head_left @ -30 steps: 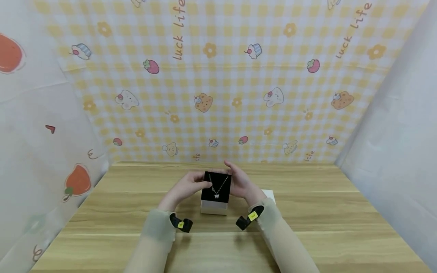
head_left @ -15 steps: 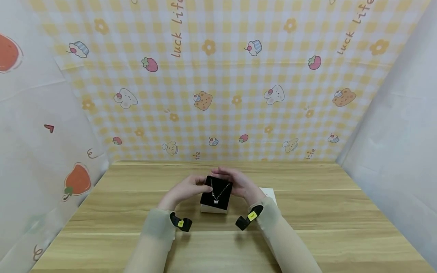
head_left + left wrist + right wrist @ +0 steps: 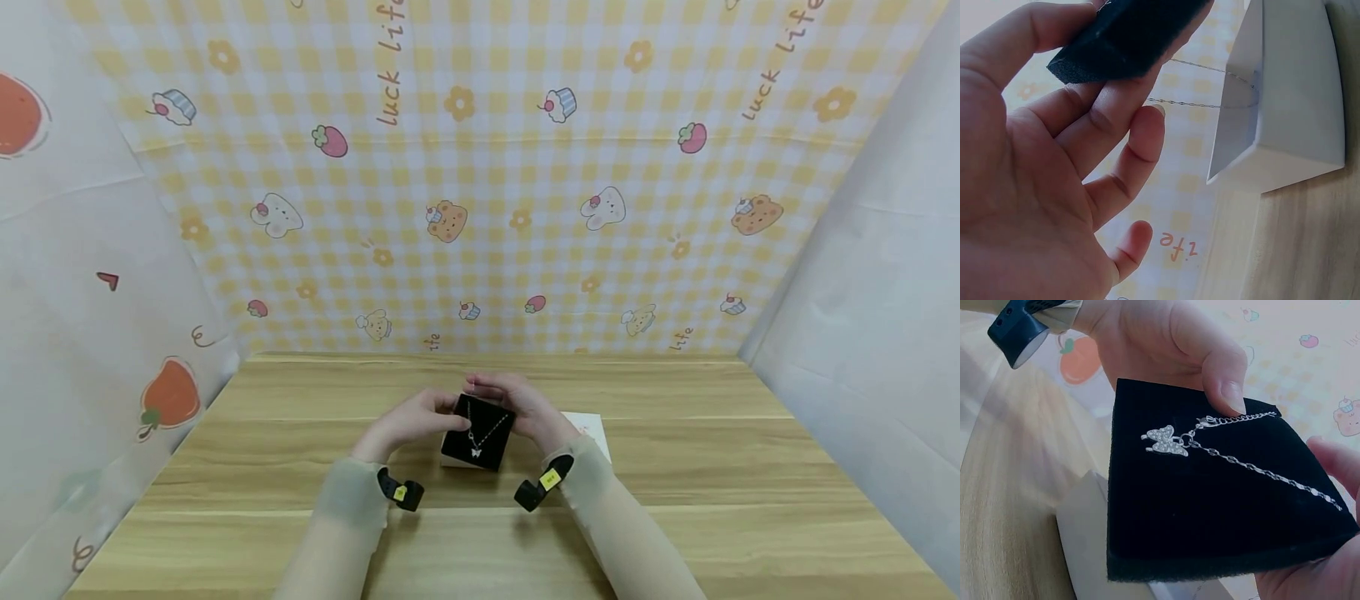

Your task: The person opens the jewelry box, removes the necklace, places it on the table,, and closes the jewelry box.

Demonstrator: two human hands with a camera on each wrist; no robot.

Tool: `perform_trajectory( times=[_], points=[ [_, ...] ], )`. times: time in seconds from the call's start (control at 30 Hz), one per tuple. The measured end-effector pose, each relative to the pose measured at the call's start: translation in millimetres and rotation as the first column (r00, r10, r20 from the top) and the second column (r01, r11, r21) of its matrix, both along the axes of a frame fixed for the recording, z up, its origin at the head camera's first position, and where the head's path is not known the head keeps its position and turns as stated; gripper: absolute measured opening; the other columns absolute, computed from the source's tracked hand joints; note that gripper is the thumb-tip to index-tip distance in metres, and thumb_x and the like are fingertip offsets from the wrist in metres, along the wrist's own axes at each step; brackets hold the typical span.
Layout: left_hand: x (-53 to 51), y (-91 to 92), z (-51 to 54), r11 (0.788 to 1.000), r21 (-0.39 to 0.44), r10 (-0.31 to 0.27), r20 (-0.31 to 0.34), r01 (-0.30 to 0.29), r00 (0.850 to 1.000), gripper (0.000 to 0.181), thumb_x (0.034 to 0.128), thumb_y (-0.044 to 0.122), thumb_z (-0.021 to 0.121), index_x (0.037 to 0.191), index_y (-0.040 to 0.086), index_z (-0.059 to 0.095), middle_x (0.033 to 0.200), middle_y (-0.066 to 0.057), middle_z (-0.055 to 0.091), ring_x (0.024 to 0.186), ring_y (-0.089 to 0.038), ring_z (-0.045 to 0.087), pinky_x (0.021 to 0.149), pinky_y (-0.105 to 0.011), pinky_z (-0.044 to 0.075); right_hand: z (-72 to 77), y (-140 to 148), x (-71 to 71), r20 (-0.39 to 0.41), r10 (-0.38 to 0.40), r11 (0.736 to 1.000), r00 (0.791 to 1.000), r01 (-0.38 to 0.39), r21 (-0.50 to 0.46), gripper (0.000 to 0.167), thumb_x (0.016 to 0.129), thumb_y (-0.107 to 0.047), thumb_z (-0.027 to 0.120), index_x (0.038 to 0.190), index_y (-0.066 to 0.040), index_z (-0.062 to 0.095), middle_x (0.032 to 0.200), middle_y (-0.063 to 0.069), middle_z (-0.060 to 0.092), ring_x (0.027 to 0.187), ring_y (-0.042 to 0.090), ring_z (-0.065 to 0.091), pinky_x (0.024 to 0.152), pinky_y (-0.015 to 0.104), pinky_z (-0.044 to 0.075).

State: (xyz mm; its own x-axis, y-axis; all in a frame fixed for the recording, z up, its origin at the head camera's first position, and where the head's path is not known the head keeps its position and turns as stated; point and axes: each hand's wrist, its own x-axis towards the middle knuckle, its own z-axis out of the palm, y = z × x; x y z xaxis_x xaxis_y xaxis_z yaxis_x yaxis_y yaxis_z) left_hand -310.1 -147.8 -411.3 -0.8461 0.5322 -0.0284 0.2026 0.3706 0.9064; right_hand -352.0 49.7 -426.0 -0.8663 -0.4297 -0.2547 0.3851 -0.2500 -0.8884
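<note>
A black foam jewellery pad (image 3: 491, 440) carries a silver necklace (image 3: 1244, 464) with a butterfly pendant (image 3: 1165, 441). My left hand (image 3: 411, 423) grips the pad by its left side, thumb on top and fingers beneath. At the far right edge, my right hand (image 3: 528, 412) curls round the pad, with part of it under the corner; some of its fingers are hidden. Below the tilted pad stands an open white box (image 3: 1300, 94). Loops of chain (image 3: 1188, 103) hang from behind the pad towards the box's inside.
A white card-like piece (image 3: 588, 427) with faint pink print lies to the right, partly behind my right wrist. The wooden table (image 3: 712, 467) meets a checked cloth backdrop (image 3: 517, 175) at the back, with white cloth on both sides.
The pad has come down and turned clockwise, covering more of the box. My right fingers have bent over towards the pad's far edge. The left hand keeps its hold and moves slightly nearer me.
</note>
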Motion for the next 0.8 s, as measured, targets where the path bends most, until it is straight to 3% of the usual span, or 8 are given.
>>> perform_trajectory(
  times=[0.17, 0.27, 0.43, 0.8],
  points=[
    [-1.3, 1.3, -1.1, 1.000, 0.000, -0.030, -0.019, 0.030, 0.999, 0.019, 0.0880, 0.017, 0.064, 0.094, 0.000, 0.069, 0.088, -0.002, 0.070, 0.083, -0.014, 0.063, 0.089, -0.038, 0.044, -1.8, -0.3, 0.1, -0.035, -0.026, 0.999, 0.999, 0.028, 0.034, 0.016, 0.089, -0.016, 0.067, 0.100, -0.008, 0.075, 0.082, -0.001, 0.074, 0.082, 0.014, 0.070, 0.078, 0.030, 0.054],
    [-2.5, 2.0, -2.6, 0.999, 0.000, -0.043, -0.027, 0.043, 0.999, 0.019, 0.0878, 0.017, 0.064, 0.092, 0.000, 0.069, 0.086, -0.003, 0.070, 0.080, -0.014, 0.063, 0.084, -0.035, 0.046, -2.5, -0.1, 0.0, -0.043, -0.033, 0.999, 0.998, 0.035, 0.038, 0.013, 0.088, -0.016, 0.069, 0.097, -0.010, 0.076, 0.081, -0.002, 0.073, 0.080, 0.013, 0.070, 0.077, 0.028, 0.054],
    [-2.7, 2.1, -4.3, 0.999, -0.016, -0.040, -0.022, 0.039, 0.999, 0.020, 0.0880, 0.018, 0.064, 0.095, 0.000, 0.070, 0.088, -0.003, 0.071, 0.081, -0.014, 0.064, 0.086, -0.036, 0.047, -2.4, 0.8, -0.4, -0.049, -0.047, 0.998, 0.998, 0.050, 0.049, 0.011, 0.089, -0.015, 0.067, 0.084, -0.016, 0.077, 0.080, -0.001, 0.073, 0.079, 0.013, 0.070, 0.077, 0.028, 0.054],
    [-1.5, 3.4, -4.6, 0.998, -0.025, -0.061, -0.020, 0.061, 0.998, 0.019, 0.0888, 0.018, 0.063, 0.095, 0.001, 0.069, 0.086, -0.002, 0.071, 0.079, -0.013, 0.064, 0.084, -0.034, 0.047, -1.8, 5.8, 0.1, -0.038, -0.050, 0.998, 0.998, 0.051, 0.024, 0.014, 0.092, -0.013, 0.064, 0.086, -0.013, 0.076, 0.081, 0.001, 0.073, 0.079, 0.016, 0.071, 0.077, 0.029, 0.055]
  ],
)
